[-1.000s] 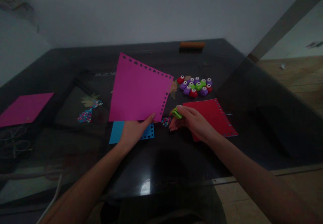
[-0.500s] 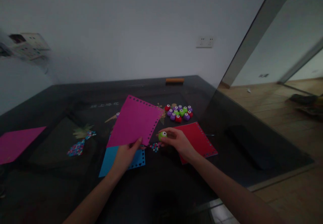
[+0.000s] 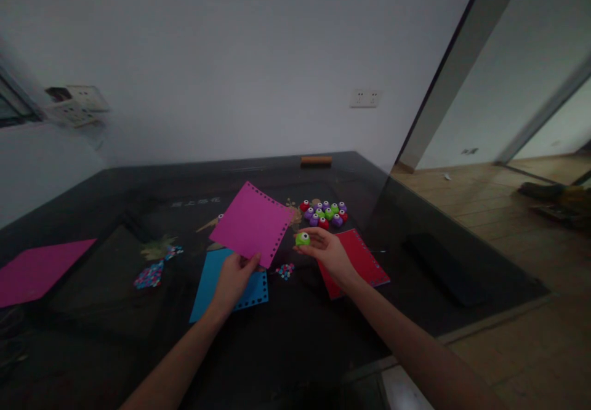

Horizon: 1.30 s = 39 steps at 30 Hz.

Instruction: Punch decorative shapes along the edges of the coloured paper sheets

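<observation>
My left hand pinches the lower edge of a pink sheet with small holes punched along its right and upper edges. The sheet is raised and tilted above a blue punched sheet on the dark table. My right hand holds a small green one-eyed piece between thumb and fingers, over the left edge of a red punched sheet. Small colored bits lie between my hands. Beyond my right hand sits a cluster of red, purple and green one-eyed pieces.
Another pink sheet lies at the far left, near a pile of colored bits. A brown roll rests by the wall. A black flat object is on the table's right side.
The pink sheet in my left hand has tilted flatter. My right hand, with the green piece, is slightly farther from the sheet. The whole view has shifted a little.
</observation>
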Each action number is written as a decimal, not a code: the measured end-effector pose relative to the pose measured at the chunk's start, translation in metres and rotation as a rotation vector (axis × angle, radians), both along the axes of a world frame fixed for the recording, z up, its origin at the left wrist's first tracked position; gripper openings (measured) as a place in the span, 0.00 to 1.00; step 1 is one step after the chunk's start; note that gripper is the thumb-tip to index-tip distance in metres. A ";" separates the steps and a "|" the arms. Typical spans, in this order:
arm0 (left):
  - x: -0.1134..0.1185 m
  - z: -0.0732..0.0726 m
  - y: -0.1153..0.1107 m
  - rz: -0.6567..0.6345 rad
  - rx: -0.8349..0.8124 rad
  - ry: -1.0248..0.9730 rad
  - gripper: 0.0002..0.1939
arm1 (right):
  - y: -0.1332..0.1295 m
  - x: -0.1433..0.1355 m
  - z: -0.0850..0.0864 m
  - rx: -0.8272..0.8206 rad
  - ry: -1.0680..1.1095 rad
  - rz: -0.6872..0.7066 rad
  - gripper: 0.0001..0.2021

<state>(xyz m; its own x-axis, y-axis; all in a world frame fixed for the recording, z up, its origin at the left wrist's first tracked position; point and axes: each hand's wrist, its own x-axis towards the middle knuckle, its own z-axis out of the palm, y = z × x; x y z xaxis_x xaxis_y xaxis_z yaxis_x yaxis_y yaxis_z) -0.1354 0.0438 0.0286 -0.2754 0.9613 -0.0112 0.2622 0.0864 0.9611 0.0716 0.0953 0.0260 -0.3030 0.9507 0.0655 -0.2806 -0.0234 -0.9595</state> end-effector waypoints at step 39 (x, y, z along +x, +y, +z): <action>0.003 0.008 -0.005 -0.013 0.002 0.055 0.10 | 0.092 -0.012 -0.018 0.711 -1.403 -0.265 0.13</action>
